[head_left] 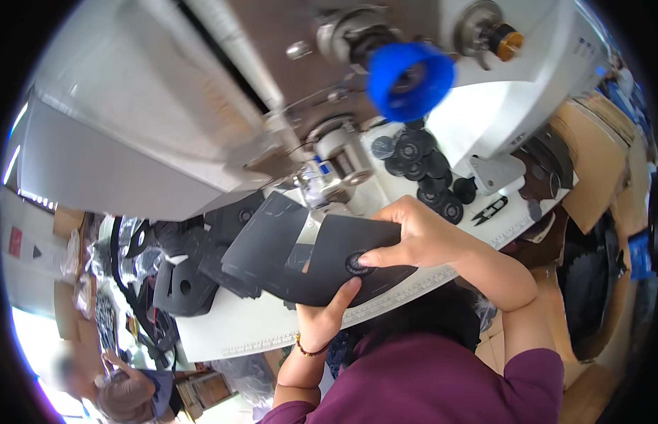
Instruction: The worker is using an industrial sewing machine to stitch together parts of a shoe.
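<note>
A black U-shaped panel (pixel 290 279) with a cut-out notch lies tilted over the white table, below the needle area of a sewing machine (pixel 336 159). Its lower edge is pinched by my left hand (pixel 323 321), thumb on top and the fingers hidden underneath. My right hand (pixel 421 237) grips the panel's right part. The right thumb presses on the edge of a round black patch (pixel 356 266) on the panel, while the other fingers curl over the far edge. Whether the patch is stitched down I cannot tell.
Several round black patches (pixel 417 159) lie heaped on the white table (pixel 223 336). Black thread snips (pixel 491 210) rest near its ruler-marked edge. More black panels (pixel 184 286) are piled at left. A blue cup-shaped part (pixel 410 81) hangs above. Another person (pixel 131 392) is at lower left.
</note>
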Tool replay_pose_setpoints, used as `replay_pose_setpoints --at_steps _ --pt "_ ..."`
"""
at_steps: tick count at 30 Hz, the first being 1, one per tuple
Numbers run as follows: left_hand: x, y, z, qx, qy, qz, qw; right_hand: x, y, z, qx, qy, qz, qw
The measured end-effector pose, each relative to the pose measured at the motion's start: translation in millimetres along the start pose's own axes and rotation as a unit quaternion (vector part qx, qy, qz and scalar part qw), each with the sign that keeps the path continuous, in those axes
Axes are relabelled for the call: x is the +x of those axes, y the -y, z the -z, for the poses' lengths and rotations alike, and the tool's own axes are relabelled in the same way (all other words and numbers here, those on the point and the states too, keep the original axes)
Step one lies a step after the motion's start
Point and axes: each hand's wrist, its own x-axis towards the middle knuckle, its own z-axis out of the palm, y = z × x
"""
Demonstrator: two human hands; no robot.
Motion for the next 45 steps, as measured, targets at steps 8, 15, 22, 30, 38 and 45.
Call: replay_pose_setpoints --at_steps 8,15,22,30,38,45 --pt "-1.6 2.1 -1.1 -0.090 0.007 -0.004 0.996 14.2 8.9 -3.6 0.004 -0.040 -0.020 0.999" --pt "2.6 -6.0 0.5 -0.111 0.003 -0.002 0.994 18.6 11.5 4.6 -0.025 0.008 -0.042 0.999" --pt "3.9 -6.9 -0.4 -0.135 0.012 -0.004 0.991 17.2 6.7 -4.0 -0.033 -0.035 0.006 0.999" --pt "-0.3 -3.4 3.5 -0.205 0.023 0.027 0.978 12.5 13.2 -7.4 -0.007 -0.029 -0.019 0.999" --pt "-1.2 -4.3 2.8 -0.223 0.019 0.028 0.974 9.1 13.8 -13.1 0.003 -0.064 -0.024 0.998" --pt "-0.7 -4.6 3.0 -0.226 0.016 0.038 0.973 8.6 14.6 -14.0 0.027 -0.063 -0.034 0.997"
